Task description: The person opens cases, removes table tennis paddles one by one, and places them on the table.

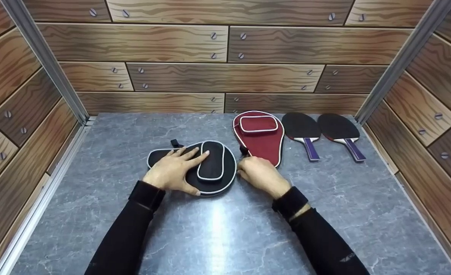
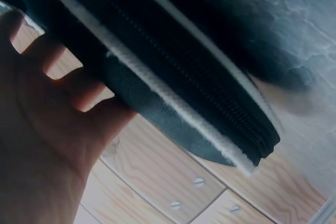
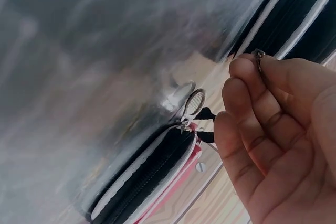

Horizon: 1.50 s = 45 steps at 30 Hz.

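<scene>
A black table tennis bat case [image 1: 211, 162] with white piping lies on the table, its narrow end to the left. My left hand [image 1: 173, 168] rests on it with fingers spread, thumb near the lower edge. The left wrist view shows the zipped side of the case [image 2: 178, 82] beside the left hand [image 2: 47, 124]. At the round right end, my right hand [image 1: 261, 173] has its fingers curled. In the right wrist view, thumb and forefinger pinch a small metal zipper pull [image 3: 259, 56] at the black case's edge [image 3: 278, 24].
Just right of the black case lies a red bat case [image 1: 265, 147], with an oval metal pull [image 3: 195, 102] on its zipper. Further right lie two black-faced bats, the nearer one [image 1: 301, 126] beside the other [image 1: 338, 126], both with purple handles. Wood-patterned walls [image 1: 194, 78] enclose the table.
</scene>
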Each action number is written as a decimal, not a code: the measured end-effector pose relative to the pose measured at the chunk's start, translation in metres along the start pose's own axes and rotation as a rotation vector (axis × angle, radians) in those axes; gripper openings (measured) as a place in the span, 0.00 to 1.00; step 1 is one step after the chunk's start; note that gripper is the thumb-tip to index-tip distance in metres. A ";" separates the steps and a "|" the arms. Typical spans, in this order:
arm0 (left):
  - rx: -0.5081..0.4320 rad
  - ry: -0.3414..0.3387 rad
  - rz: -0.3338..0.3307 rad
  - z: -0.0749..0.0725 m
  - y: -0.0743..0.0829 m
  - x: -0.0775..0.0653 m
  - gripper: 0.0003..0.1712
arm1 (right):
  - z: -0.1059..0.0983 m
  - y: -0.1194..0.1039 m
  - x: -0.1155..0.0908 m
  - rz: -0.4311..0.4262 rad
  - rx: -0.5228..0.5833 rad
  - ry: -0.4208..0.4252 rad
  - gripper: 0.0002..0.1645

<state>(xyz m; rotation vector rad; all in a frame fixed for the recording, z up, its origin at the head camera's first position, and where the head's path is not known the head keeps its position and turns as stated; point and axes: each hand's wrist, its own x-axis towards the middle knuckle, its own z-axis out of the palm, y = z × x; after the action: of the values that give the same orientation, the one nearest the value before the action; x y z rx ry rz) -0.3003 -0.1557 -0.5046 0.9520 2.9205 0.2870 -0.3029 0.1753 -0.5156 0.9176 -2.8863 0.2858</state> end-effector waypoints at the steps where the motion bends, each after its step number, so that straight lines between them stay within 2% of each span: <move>1: 0.004 0.005 -0.008 0.000 0.000 0.000 0.76 | 0.000 -0.001 0.000 -0.005 -0.001 0.002 0.06; 8: 0.025 0.020 -0.056 0.002 -0.002 0.006 0.75 | 0.000 -0.014 -0.002 -0.064 -0.024 -0.005 0.09; 13: 0.049 0.047 -0.092 0.005 -0.002 0.008 0.75 | 0.002 -0.031 -0.004 -0.150 -0.024 -0.041 0.10; 18: 0.057 0.054 -0.099 0.007 -0.004 0.006 0.75 | 0.005 -0.044 -0.004 -0.197 -0.009 -0.071 0.09; 21: 0.039 0.038 -0.105 0.005 -0.007 0.003 0.73 | 0.004 -0.046 -0.004 -0.175 -0.021 -0.045 0.09; 25: 0.002 -0.005 -0.152 -0.003 -0.011 -0.003 0.68 | 0.002 -0.042 -0.003 -0.149 -0.028 -0.002 0.10; 30: -0.018 -0.028 -0.189 -0.011 -0.009 -0.009 0.59 | -0.001 -0.032 -0.002 -0.094 -0.020 0.029 0.12; 36: -0.021 -0.074 -0.186 -0.015 0.004 -0.014 0.51 | -0.003 -0.019 0.000 -0.010 0.010 0.043 0.13; 41: -0.047 -0.104 -0.160 -0.018 0.018 -0.021 0.47 | -0.003 -0.009 0.001 0.063 0.035 0.049 0.11; 45: -0.071 -0.133 -0.165 -0.021 0.031 -0.027 0.46 | -0.003 -0.002 0.001 0.103 0.042 0.056 0.09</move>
<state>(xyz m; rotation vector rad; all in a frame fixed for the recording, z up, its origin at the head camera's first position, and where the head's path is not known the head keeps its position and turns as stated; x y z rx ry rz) -0.2624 -0.1503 -0.4779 0.6879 2.8240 0.3028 -0.3030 0.1738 -0.5126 0.7548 -2.8912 0.3761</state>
